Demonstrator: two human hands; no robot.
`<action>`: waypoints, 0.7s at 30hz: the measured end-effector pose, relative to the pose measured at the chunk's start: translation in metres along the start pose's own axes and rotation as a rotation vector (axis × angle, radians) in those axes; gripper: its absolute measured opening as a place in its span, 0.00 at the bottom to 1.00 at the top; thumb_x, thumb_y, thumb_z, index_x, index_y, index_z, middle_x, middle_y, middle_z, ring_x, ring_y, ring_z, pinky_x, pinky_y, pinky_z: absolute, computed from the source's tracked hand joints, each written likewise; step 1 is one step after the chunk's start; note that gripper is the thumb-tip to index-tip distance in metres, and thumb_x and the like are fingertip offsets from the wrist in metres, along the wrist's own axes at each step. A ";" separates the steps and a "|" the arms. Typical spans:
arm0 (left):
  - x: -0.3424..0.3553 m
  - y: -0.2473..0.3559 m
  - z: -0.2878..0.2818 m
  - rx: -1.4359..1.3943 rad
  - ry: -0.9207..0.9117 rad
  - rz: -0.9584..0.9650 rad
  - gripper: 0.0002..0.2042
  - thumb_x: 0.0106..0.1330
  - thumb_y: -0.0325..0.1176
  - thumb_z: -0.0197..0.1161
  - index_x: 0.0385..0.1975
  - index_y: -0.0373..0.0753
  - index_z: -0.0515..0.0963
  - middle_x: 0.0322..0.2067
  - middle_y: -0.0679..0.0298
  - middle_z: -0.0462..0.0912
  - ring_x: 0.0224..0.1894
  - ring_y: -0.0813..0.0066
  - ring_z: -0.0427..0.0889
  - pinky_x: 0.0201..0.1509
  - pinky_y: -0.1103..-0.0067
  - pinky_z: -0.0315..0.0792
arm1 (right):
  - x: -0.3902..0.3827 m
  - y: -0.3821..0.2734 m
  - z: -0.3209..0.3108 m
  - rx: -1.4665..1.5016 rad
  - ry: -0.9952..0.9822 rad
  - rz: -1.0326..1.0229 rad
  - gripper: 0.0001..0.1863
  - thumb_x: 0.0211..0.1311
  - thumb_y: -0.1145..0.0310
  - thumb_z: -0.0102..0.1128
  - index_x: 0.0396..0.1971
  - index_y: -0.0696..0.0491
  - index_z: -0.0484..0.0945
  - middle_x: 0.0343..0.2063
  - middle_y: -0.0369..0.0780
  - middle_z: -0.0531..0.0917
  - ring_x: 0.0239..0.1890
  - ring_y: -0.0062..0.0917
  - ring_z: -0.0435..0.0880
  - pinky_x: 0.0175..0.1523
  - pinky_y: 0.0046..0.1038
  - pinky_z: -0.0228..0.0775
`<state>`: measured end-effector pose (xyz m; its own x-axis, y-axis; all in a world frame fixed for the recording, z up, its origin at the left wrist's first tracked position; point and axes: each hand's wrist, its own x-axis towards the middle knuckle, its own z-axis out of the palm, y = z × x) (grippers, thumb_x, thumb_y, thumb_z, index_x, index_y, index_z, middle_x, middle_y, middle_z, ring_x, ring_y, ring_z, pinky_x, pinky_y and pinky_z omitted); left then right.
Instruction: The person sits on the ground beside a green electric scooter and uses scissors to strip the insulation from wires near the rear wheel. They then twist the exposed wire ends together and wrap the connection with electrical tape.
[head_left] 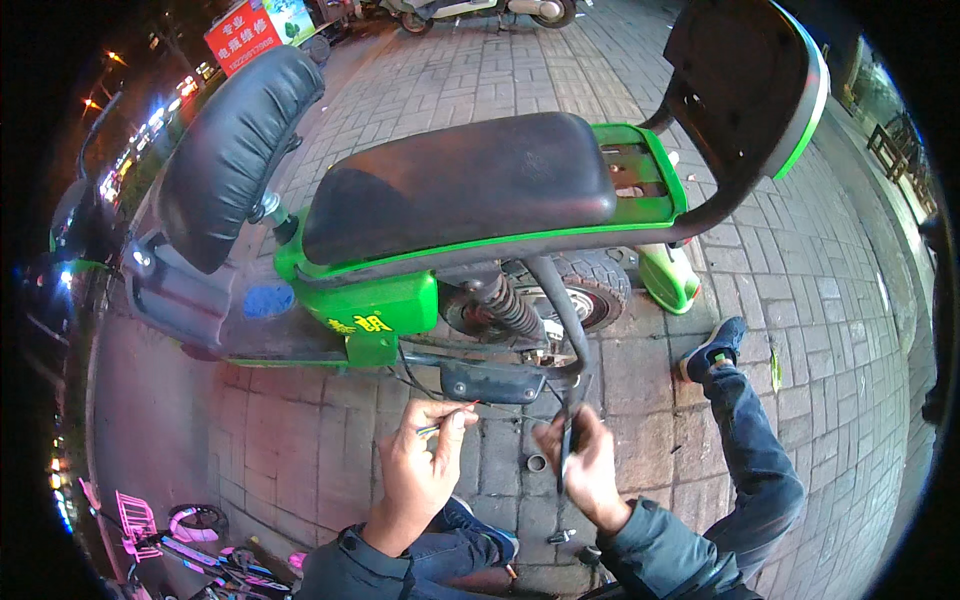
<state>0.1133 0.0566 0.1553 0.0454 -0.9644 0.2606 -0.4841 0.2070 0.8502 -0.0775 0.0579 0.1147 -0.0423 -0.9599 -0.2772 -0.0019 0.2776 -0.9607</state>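
In front of me stands a green electric scooter [385,300] with a black seat [465,180]. My left hand [420,470] is closed in a pinch on several thin wires [428,430]; blue and yellowish strands show, and a red tip is at the fingertips. More dark cable hangs from the scooter just above that hand. My right hand [588,460], slightly blurred, is closed around a long, narrow black thing [568,440] that points downward; its kind is unclear. Both hands are below a dark box-like part [492,386] near the rear wheel [590,290].
A ring-shaped piece [537,463] and a small metal part [561,537] lie on the brick paving. My shoe [715,345] is at the right. A pink bicycle [190,545] is at the lower left. The scooter's backrest [735,85] rises at the upper right.
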 end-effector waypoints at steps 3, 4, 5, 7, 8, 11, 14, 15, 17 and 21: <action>-0.004 -0.002 0.007 0.040 -0.018 0.053 0.04 0.72 0.23 0.57 0.42 0.31 0.71 0.38 0.54 0.86 0.40 0.70 0.87 0.44 0.76 0.82 | -0.019 0.012 0.001 -0.343 -0.080 -0.135 0.23 0.53 0.55 0.74 0.29 0.57 0.72 0.17 0.42 0.76 0.20 0.29 0.77 0.28 0.31 0.70; -0.004 -0.002 0.009 0.048 -0.012 0.049 0.04 0.71 0.23 0.58 0.41 0.31 0.71 0.38 0.54 0.86 0.40 0.70 0.87 0.44 0.76 0.82 | -0.024 0.014 0.004 -0.405 -0.106 -0.105 0.24 0.53 0.52 0.73 0.29 0.57 0.72 0.18 0.43 0.78 0.20 0.35 0.80 0.28 0.34 0.71; -0.005 -0.002 0.010 0.054 -0.004 0.054 0.04 0.70 0.23 0.58 0.41 0.31 0.72 0.38 0.53 0.86 0.40 0.70 0.88 0.43 0.76 0.82 | -0.025 0.015 0.009 -0.413 -0.124 -0.132 0.26 0.53 0.49 0.73 0.29 0.57 0.72 0.19 0.46 0.80 0.23 0.42 0.83 0.29 0.38 0.73; -0.006 -0.001 0.010 0.085 0.014 0.069 0.05 0.69 0.23 0.61 0.40 0.32 0.72 0.36 0.54 0.86 0.38 0.68 0.88 0.41 0.75 0.82 | -0.026 0.015 0.015 -0.441 -0.145 -0.149 0.27 0.54 0.48 0.73 0.28 0.57 0.72 0.16 0.44 0.79 0.21 0.40 0.84 0.28 0.37 0.74; -0.007 -0.001 0.010 0.107 0.024 0.077 0.06 0.67 0.23 0.62 0.39 0.33 0.73 0.34 0.55 0.86 0.37 0.66 0.88 0.39 0.75 0.81 | -0.025 0.014 0.017 -0.442 -0.156 -0.158 0.27 0.54 0.48 0.72 0.27 0.57 0.71 0.15 0.43 0.78 0.20 0.39 0.84 0.27 0.37 0.74; -0.007 -0.001 0.011 0.123 0.026 0.079 0.07 0.65 0.23 0.65 0.38 0.34 0.74 0.32 0.55 0.86 0.35 0.63 0.89 0.36 0.73 0.80 | -0.024 0.008 0.020 -0.425 -0.164 -0.184 0.27 0.56 0.48 0.72 0.27 0.57 0.71 0.14 0.43 0.77 0.18 0.39 0.82 0.25 0.37 0.73; -0.007 -0.003 0.011 0.130 0.019 0.091 0.08 0.64 0.23 0.65 0.38 0.34 0.74 0.32 0.55 0.85 0.34 0.62 0.88 0.36 0.72 0.80 | -0.023 0.003 0.019 -0.427 -0.181 -0.186 0.27 0.57 0.48 0.71 0.27 0.57 0.71 0.14 0.43 0.77 0.18 0.39 0.82 0.25 0.37 0.73; -0.007 -0.003 0.011 0.135 0.017 0.103 0.08 0.64 0.23 0.66 0.38 0.34 0.74 0.32 0.55 0.85 0.34 0.61 0.88 0.36 0.72 0.80 | -0.023 0.003 0.018 -0.434 -0.179 -0.201 0.27 0.57 0.48 0.71 0.27 0.57 0.71 0.14 0.43 0.77 0.18 0.39 0.82 0.25 0.37 0.73; -0.008 -0.003 0.010 0.154 0.008 0.103 0.08 0.64 0.23 0.65 0.39 0.34 0.74 0.32 0.55 0.85 0.34 0.60 0.88 0.36 0.72 0.80 | -0.023 0.002 0.018 -0.435 -0.196 -0.178 0.27 0.57 0.47 0.71 0.27 0.58 0.71 0.14 0.43 0.78 0.18 0.40 0.82 0.25 0.37 0.73; -0.007 -0.001 0.009 0.162 -0.005 0.085 0.06 0.66 0.24 0.63 0.38 0.31 0.75 0.30 0.55 0.85 0.34 0.69 0.87 0.39 0.76 0.81 | -0.022 0.003 0.017 -0.456 -0.199 -0.170 0.27 0.57 0.46 0.70 0.28 0.57 0.71 0.15 0.43 0.78 0.19 0.40 0.83 0.26 0.37 0.74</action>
<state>0.1061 0.0619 0.1482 -0.0064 -0.9453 0.3260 -0.6203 0.2595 0.7402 -0.0595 0.0789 0.1178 0.1873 -0.9695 -0.1578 -0.4284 0.0640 -0.9013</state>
